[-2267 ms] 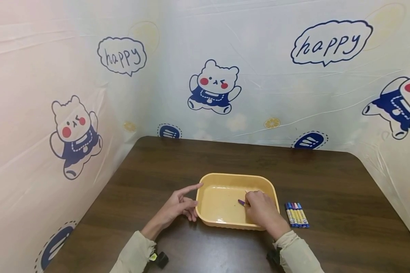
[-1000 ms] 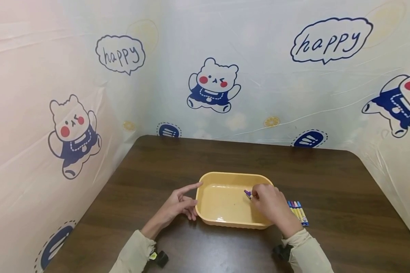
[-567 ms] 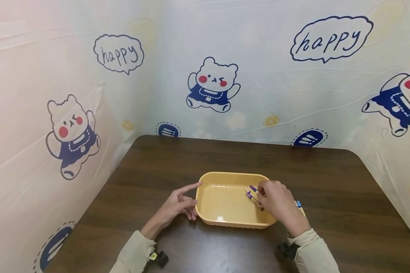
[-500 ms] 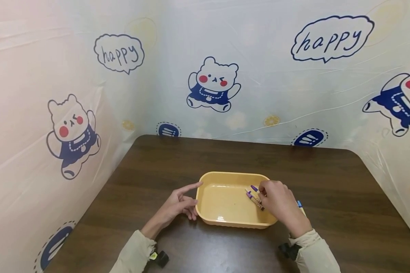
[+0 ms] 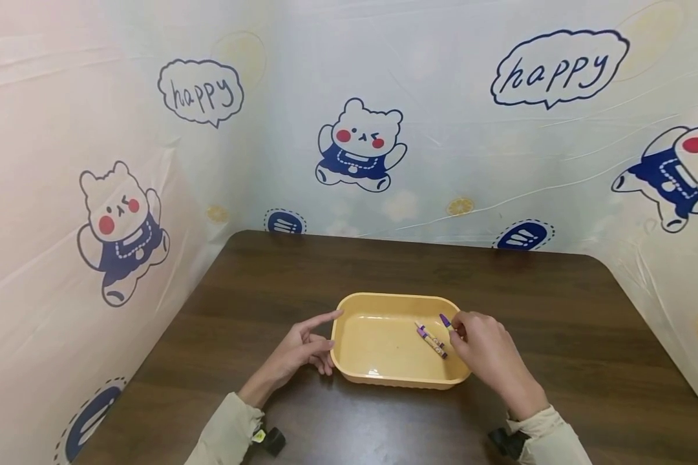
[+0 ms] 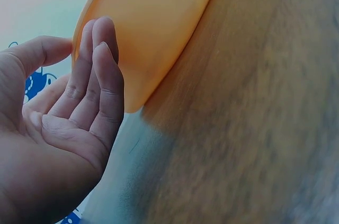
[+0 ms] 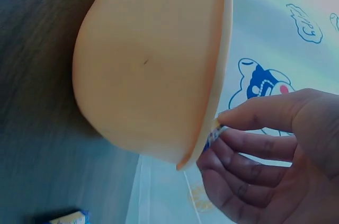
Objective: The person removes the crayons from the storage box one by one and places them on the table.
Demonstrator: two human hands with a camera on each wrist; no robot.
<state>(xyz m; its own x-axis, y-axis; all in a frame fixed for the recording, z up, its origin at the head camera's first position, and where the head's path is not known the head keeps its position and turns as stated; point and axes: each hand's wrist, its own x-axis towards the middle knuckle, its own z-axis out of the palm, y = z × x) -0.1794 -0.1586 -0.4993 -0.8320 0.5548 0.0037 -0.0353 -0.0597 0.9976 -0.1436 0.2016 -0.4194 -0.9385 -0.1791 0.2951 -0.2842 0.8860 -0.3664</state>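
Note:
A yellow plastic basin (image 5: 384,349) stands on the table. My left hand (image 5: 299,352) touches its left rim with index finger and thumb; in the left wrist view its other fingers lie nearly straight by the outer wall. At the right rim my right hand (image 5: 491,345) pinches a purple-capped marker (image 5: 445,320), cap tilted up over the basin. In the right wrist view the marker's patterned end (image 7: 213,135) shows between thumb and fingers. Two slim crayons (image 5: 432,342), one of them purple-tipped, lie side by side on the basin floor.
A yellow-and-blue marker end (image 7: 66,217) lies on the table in the right wrist view; the right hand and arm hide that spot in the head view. Printed cloth (image 5: 360,64) hangs behind and beside the dark wooden table (image 5: 267,278).
My right hand has moved right from inside the basin to its right rim, bringing the marker along. The crayons have come into sight; the table markers are now hidden. The left hand stays put.

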